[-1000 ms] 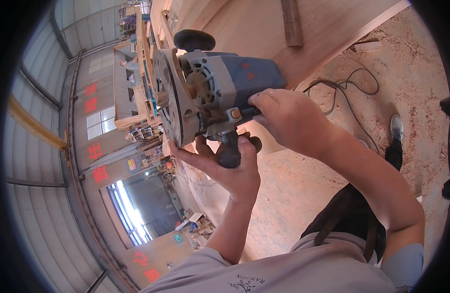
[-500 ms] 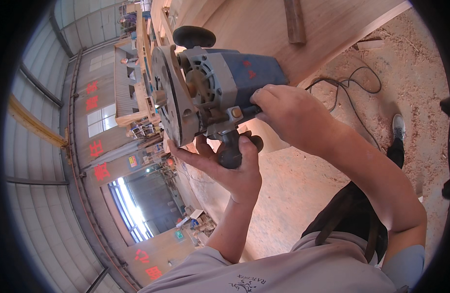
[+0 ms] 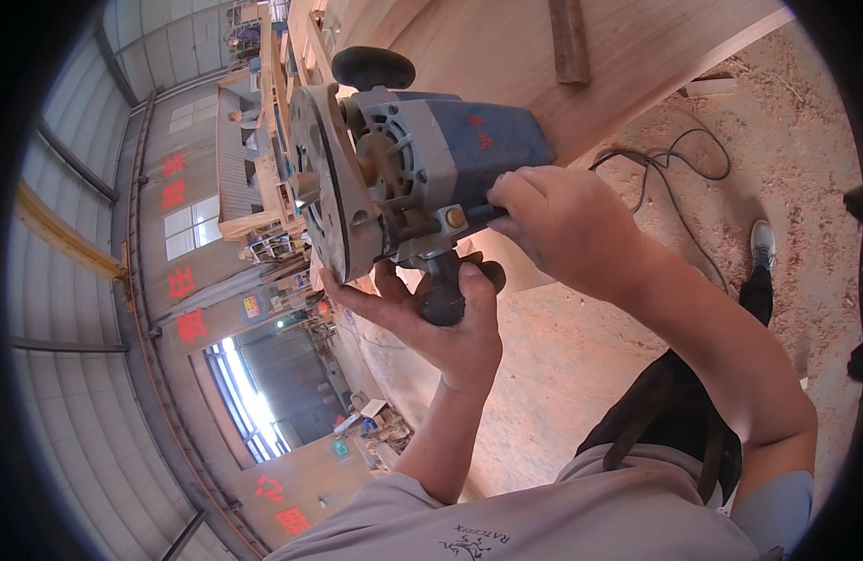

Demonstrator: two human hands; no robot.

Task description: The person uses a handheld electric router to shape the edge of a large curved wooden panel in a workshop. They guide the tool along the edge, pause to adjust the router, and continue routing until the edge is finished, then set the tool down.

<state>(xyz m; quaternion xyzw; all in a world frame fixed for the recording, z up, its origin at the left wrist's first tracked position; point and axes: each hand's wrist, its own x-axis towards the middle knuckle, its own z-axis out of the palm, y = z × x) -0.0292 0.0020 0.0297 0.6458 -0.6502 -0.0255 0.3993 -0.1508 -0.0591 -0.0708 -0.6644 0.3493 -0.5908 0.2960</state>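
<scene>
A plunge router (image 3: 487, 140) with a blue motor housing and grey metal body lies tipped on its side, its round base plate (image 3: 324, 201) facing left. My left hand (image 3: 450, 341) is closed round the lower black knob handle (image 3: 441, 301), with one finger stretched along the edge of the base plate. Higher up, my right hand (image 3: 576, 229) pinches a dark rod-like part (image 3: 483, 215) beside the motor housing. The fingertips of that hand are partly hidden. A second black knob (image 3: 373, 68) sticks up on the router's far side.
Behind the router is a broad wooden board (image 3: 628, 61) with a brown wooden bar (image 3: 568, 42) on it. A black cable (image 3: 651, 159) loops over the floor (image 3: 768, 122), which is strewn with wood shavings. Timber and other people are in the background at the left.
My right hand has turned slightly and shifted a little to the right at the rod. My left hand keeps its hold, and the router is almost unmoved.
</scene>
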